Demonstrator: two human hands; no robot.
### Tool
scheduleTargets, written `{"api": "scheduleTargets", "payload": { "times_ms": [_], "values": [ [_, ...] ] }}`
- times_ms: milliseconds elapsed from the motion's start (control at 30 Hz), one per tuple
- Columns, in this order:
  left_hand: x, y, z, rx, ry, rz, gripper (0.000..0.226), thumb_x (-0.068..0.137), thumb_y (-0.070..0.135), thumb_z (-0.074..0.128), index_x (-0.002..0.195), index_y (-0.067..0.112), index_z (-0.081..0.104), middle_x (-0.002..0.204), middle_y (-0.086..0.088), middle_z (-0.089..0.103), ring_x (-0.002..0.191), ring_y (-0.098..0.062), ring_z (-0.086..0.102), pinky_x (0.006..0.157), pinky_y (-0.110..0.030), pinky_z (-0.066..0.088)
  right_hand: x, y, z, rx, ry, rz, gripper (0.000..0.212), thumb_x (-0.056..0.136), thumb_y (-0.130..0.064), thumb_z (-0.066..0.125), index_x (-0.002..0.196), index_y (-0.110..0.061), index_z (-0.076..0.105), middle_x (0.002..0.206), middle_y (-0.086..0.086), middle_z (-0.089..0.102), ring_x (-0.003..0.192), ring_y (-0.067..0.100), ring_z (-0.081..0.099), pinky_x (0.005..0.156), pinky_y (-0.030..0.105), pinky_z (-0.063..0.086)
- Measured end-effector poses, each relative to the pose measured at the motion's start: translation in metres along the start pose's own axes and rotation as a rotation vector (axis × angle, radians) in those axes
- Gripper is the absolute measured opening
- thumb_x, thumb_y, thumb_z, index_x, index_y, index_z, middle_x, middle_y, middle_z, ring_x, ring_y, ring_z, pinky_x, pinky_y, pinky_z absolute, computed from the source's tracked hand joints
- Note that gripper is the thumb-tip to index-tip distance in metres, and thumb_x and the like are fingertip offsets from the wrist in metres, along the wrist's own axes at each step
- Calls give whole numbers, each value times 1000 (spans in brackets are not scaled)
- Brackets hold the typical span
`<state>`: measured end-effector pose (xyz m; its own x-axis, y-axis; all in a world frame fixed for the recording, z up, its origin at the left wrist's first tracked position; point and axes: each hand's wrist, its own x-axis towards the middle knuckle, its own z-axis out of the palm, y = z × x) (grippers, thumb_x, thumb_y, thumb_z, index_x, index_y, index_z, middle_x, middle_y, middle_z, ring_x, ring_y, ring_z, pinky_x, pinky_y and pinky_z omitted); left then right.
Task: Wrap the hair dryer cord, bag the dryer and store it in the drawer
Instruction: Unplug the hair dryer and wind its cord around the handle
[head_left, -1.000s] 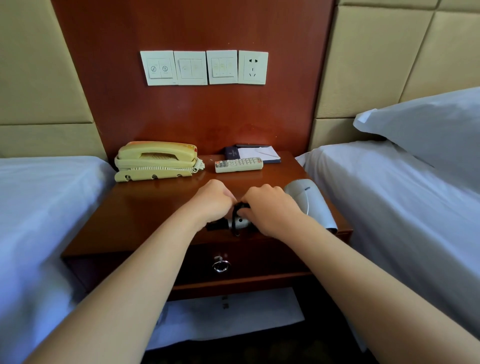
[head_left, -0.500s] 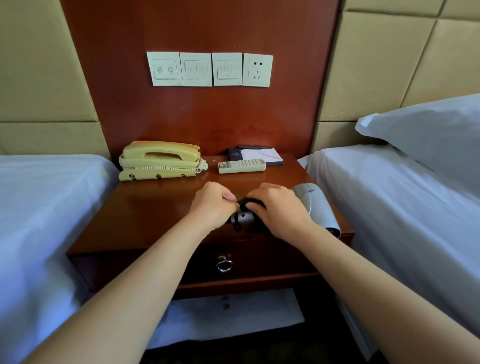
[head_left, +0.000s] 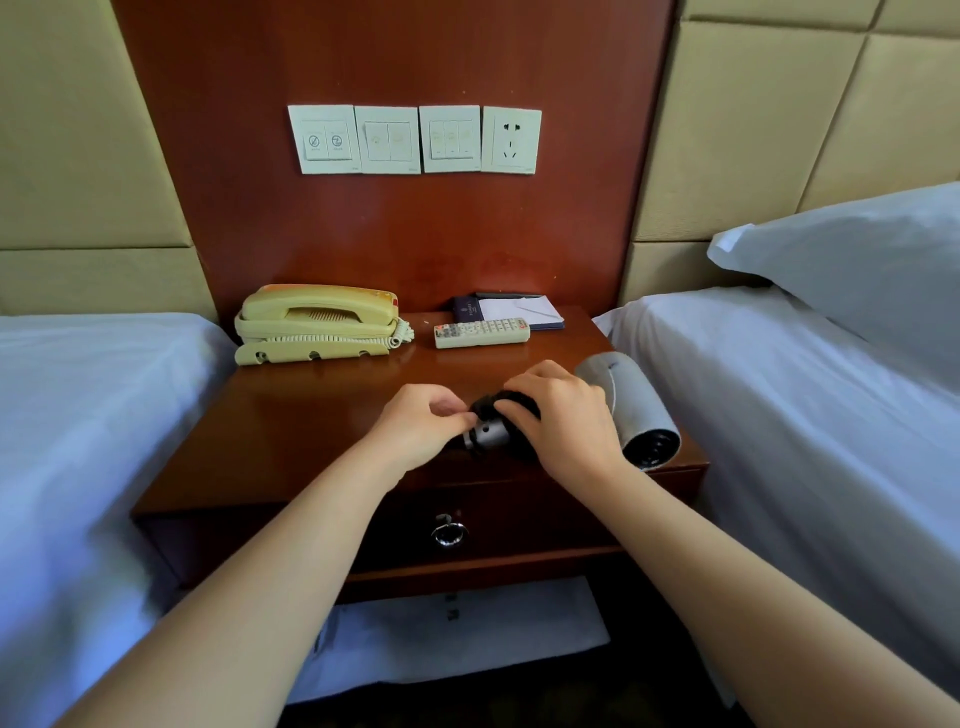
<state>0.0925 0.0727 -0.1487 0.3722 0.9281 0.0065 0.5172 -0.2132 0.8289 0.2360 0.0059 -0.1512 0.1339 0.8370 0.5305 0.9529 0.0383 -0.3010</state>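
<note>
A silver hair dryer (head_left: 631, 410) lies on its side at the front right of the wooden nightstand (head_left: 291, 436), its barrel opening facing me. Black cord (head_left: 488, 404) is wound around its grey handle (head_left: 491, 434). My right hand (head_left: 563, 423) covers the handle and holds the wrapped cord down. Just left of it, my left hand (head_left: 423, 426) pinches the cord end at the handle's tip. The drawer (head_left: 519, 519) beneath, with a round metal ring pull (head_left: 449, 530), is closed. No bag is in view.
A yellow telephone (head_left: 317, 322), a white remote (head_left: 480, 332) and a notepad folder (head_left: 511, 312) sit at the back of the nightstand. Beds with white sheets flank it, left (head_left: 78, 441) and right (head_left: 805, 415). White paper (head_left: 447, 639) lies on the shelf below.
Both hands have kept working at the handle; the left hand's fingers have shifted onto the cord end near the handle tip. The dryer stays in place.
</note>
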Motion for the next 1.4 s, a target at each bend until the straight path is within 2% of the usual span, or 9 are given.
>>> {"api": "scheduleTargets", "payload": {
  "times_ms": [233, 433, 567, 667, 767, 867, 1000, 1200, 1400],
  "values": [
    [-2, 9, 4, 102, 8, 71, 11, 87, 24, 64, 85, 14, 69, 90, -3, 66, 94, -20, 61, 78, -27, 43, -13, 13, -7, 86, 3, 74, 19, 93, -25, 51, 96, -19, 68, 98, 1, 67, 93, 20, 60, 76, 35, 47],
    [1, 3, -1, 89, -48, 12, 40, 83, 34, 68, 114, 9, 67, 113, -8, 67, 108, -24, 61, 93, -32, 45, -2, 15, -8, 93, -44, 120, 31, 99, -21, 39, 118, -16, 62, 120, 2, 64, 108, 22, 58, 77, 27, 36],
    [-4, 2, 0, 83, -92, 14, 38, 83, 30, 67, 70, -5, 62, 61, -15, 54, 64, -25, 51, 64, -29, 32, 10, 18, -2, 197, -52, 144, 29, 98, -22, 41, 94, -8, 67, 81, 7, 62, 75, 23, 55, 64, 28, 32],
    [-8, 5, 7, 160, -26, -14, 44, 80, 29, 70, 54, 11, 38, 53, 1, 34, 51, -17, 32, 51, -29, 22, 15, 16, 6, 317, -25, 160, 28, 96, -21, 45, 84, -7, 67, 65, 10, 60, 62, 25, 53, 58, 34, 34],
    [-9, 6, 14, 209, 63, -11, 32, 77, 32, 70, 66, 11, 48, 67, -3, 56, 62, -21, 53, 53, -30, 35, 19, 12, 18, 435, -25, 184, 26, 96, -19, 47, 108, -15, 69, 83, 7, 70, 77, 19, 62, 64, 23, 40],
    [-11, 7, 19, 197, 105, 13, 35, 76, 34, 70, 96, 7, 60, 94, -10, 69, 91, -28, 64, 75, -36, 51, 25, 10, 27, 553, -54, 245, 31, 97, -20, 44, 121, -14, 62, 114, 4, 68, 101, 10, 59, 76, 10, 35],
    [-9, 6, 24, 189, 170, 51, 25, 84, 32, 65, 99, 15, 58, 94, -8, 73, 101, -26, 62, 86, -37, 50, 27, 8, 41, 665, -112, 299, 37, 100, -24, 37, 133, -16, 51, 131, 3, 58, 125, 16, 48, 99, 21, 32],
    [-1, -6, 28, 227, 277, 95, 38, 84, 41, 63, 113, 17, 59, 105, -2, 65, 97, -24, 62, 85, -41, 51, 24, 15, 40, 730, -148, 391, 41, 100, -31, 32, 88, -6, 61, 87, 2, 63, 87, 17, 55, 80, 34, 40],
    [-2, -10, 23, 157, 229, 121, 30, 87, 35, 60, 110, 15, 61, 105, -4, 66, 94, -19, 61, 84, -32, 49, 13, 17, 32, 680, -219, 370, 39, 95, -37, 34, 73, -15, 58, 75, 1, 62, 80, 22, 59, 92, 52, 47]
  ]
}}
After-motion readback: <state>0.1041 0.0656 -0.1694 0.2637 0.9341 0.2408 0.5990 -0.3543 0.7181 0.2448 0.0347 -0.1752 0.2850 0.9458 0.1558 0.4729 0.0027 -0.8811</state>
